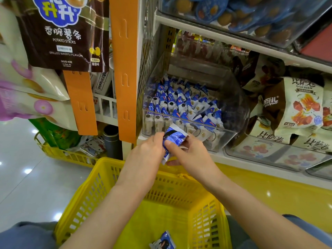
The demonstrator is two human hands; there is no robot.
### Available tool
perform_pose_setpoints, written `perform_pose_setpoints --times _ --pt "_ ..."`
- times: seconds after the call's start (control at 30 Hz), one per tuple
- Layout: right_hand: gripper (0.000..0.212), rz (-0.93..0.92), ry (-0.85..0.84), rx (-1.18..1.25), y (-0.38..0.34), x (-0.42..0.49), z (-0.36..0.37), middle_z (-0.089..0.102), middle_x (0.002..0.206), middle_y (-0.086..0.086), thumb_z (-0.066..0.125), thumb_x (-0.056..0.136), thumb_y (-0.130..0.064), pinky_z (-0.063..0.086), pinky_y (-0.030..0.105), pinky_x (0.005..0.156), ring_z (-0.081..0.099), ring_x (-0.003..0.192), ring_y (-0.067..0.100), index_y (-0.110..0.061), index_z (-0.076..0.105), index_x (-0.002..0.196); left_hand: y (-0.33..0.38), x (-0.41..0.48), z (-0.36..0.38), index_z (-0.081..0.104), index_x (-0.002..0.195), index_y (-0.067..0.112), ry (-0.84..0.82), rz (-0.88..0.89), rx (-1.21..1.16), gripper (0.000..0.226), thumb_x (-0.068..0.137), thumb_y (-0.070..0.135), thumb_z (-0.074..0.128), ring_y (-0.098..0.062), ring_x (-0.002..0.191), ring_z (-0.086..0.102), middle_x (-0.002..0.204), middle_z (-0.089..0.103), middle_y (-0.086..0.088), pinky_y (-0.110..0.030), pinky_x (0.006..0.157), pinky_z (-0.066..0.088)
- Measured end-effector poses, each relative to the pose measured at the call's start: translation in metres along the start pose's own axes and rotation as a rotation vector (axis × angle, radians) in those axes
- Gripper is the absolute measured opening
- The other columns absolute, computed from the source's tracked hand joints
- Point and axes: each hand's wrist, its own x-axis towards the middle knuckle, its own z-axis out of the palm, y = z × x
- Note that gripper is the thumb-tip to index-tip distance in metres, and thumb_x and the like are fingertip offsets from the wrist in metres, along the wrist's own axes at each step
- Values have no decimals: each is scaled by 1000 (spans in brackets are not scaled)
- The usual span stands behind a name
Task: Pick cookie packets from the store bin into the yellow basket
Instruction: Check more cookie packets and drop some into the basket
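**Both hands hold one cookie packet above the yellow basket**

A white store shelf (251, 163) fills the right side of the view, and an orange strip (125, 69) hangs in front of its left end. Below the shelf, close to the person, stands the yellow basket (86, 198). On the shelf sits a clear plastic bin (235, 112), which holds many blue and white cookie packets (179, 101) standing in rows. At the upper left hangs a brown bag of potato sticks (64, 36).

The left hand (145, 151) and the right hand (190, 153) meet just in front of the bin, over the far rim of the basket. Together they hold one cookie packet (173, 139). The fingers of the left hand are curled on its upper left edge. The thumb of the right hand presses on its front, and the other fingers are behind it. The packet is outside the bin and tilted. One more packet (164, 240) lies on the bottom of the basket, at the lower edge of the view.
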Motion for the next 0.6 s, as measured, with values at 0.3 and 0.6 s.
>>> perform_pose_setpoints --times 0.3,0.6 --pt "15 -26 -35 -150 4 0 -2 65 92 -2 61 88 -25 56 21 54 68 68 9 -24 49 96 -2 0 0 43 125 19 82 -25 -96 30 98 29 36 -18 85 63 103 65 -2 -26 62 47" --pt "20 -82 -70 -305 2 -7 -2 64 93 -7 59 88 -31 57 26 57 67 64 9 -21 50 103 -5 -1 4 49 111 15 112 -11 -108 19 97 22 40 -9 62 48 77 51 6 -17 43 29"
